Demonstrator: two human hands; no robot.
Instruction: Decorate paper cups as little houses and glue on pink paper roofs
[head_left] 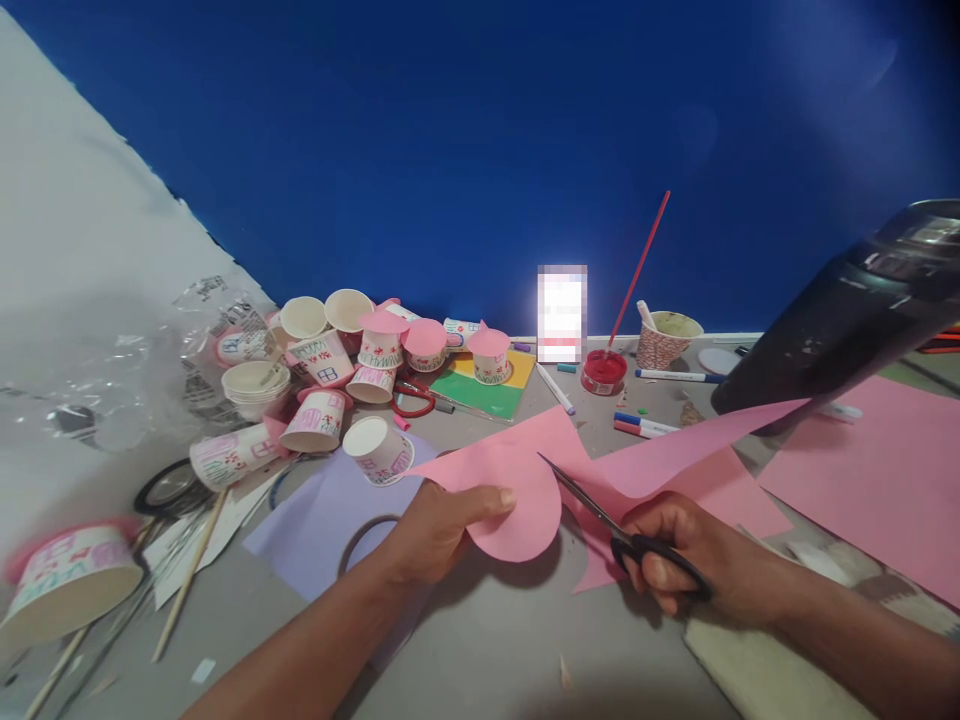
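Note:
My left hand (439, 525) pinches a sheet of pink paper (517, 525), thumb on top and the other fingers hidden beneath. The near edge of that sheet is cut to a rounded curve. In my right hand (694, 550) is a pair of scissors (592, 503) with black handles, its blades at the paper just right of the curve. A partly cut strip of the pink paper (660, 465) curls away to the right above my right hand. Purple paper (307, 535) lies left of my left hand, with a paper cup (377, 448) standing on it.
Several decorated paper cups (319, 357) are piled at the left, beside clear plastic wrapping (217, 320). Behind stand a red paint jar (604, 372) and a patterned cup (667, 340). A large dark bottle (832, 310) leans in at the right, near more pink paper (870, 480). Wooden sticks (191, 575) lie left.

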